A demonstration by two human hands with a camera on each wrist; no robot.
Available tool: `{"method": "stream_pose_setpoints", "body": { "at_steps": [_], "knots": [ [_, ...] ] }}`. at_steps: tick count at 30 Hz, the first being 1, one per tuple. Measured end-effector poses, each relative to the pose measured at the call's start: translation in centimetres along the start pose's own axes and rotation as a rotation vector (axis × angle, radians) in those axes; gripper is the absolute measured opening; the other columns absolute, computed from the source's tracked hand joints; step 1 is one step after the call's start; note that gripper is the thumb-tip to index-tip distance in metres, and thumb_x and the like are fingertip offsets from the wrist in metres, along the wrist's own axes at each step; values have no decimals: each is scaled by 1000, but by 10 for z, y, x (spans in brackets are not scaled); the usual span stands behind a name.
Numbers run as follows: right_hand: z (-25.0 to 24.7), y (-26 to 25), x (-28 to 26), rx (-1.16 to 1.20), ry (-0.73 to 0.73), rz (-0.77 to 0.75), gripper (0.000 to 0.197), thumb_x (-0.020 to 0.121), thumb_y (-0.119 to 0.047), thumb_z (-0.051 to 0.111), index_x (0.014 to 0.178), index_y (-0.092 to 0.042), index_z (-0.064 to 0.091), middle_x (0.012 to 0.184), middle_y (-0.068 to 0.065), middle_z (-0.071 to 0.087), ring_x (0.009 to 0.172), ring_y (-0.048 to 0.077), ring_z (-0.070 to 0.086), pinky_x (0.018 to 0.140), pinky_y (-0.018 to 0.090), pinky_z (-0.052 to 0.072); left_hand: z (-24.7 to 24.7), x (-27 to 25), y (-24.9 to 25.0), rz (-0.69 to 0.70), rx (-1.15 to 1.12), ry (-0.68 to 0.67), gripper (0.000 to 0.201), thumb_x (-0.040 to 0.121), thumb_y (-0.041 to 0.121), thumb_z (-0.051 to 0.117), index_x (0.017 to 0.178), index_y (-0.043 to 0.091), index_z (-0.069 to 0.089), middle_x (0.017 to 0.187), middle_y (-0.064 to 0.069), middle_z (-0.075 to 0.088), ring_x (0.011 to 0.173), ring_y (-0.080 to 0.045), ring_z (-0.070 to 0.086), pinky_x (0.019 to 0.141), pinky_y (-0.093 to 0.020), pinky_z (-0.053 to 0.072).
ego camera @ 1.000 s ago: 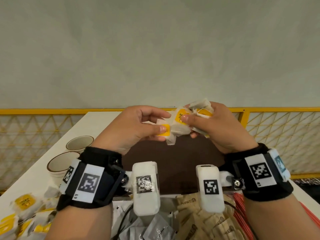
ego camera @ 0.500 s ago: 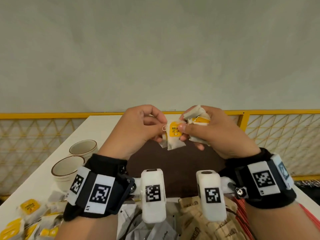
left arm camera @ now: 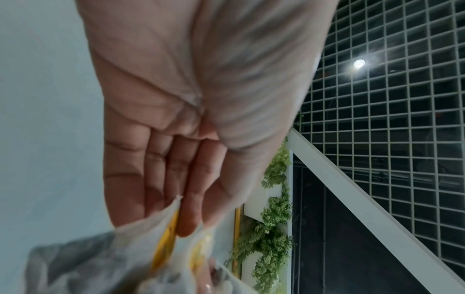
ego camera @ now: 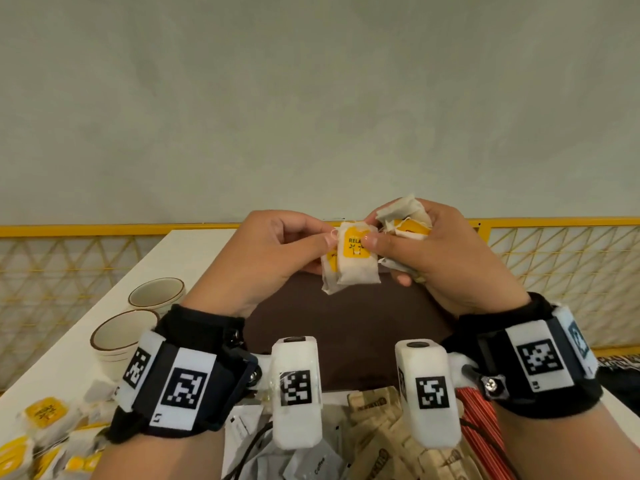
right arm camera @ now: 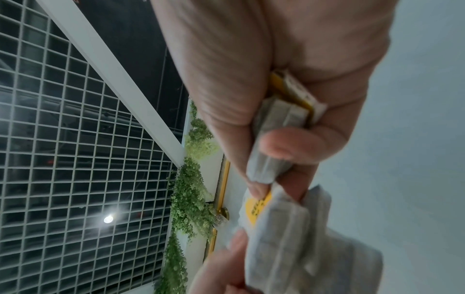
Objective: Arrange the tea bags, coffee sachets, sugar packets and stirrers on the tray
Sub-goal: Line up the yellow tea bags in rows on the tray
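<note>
Beside both hands' tea bags (ego camera: 356,259), two cups (ego camera: 122,336) flank tray (ego camera: 346,327).

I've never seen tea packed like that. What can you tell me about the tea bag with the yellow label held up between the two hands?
The tea bag is a small pouch of thin, whitish, slightly crumpled paper with a square yellow label printed "RELA…" and a little drawing. It hangs upright above the dark brown tray, pinched by the left hand and right hand. A second bag sits behind it.
</note>
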State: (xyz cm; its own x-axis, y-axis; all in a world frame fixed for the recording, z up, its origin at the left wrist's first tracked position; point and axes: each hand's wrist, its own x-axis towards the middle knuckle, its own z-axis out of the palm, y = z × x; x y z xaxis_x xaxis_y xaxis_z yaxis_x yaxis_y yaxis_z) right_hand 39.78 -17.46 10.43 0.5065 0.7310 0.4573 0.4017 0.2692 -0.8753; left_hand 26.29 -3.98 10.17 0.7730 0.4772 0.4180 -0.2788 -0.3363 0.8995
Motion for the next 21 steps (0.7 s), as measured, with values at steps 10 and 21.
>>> {"method": "stream_pose_setpoints", "body": {
  "at_steps": [10,21],
  "knots": [
    [2,6,5,8,-8,0,24,74,4,74,93,-7,66,72,-1,65,50,4,55,44,20,42,1,12,-8,-41,87,46,15,82,7,70,70,16,72,68,-4,68,61,-11,60,65,-29,51],
    [13,9,9,36,22,-7,23,74,6,73,86,-12,66,72,0,64,52,7,54,46,22,44,-6,13,-4,-89,7,8,11,86,5,63,79,10,71,66,1,70,57,-5,64,52,-16,49]
  ]
}}
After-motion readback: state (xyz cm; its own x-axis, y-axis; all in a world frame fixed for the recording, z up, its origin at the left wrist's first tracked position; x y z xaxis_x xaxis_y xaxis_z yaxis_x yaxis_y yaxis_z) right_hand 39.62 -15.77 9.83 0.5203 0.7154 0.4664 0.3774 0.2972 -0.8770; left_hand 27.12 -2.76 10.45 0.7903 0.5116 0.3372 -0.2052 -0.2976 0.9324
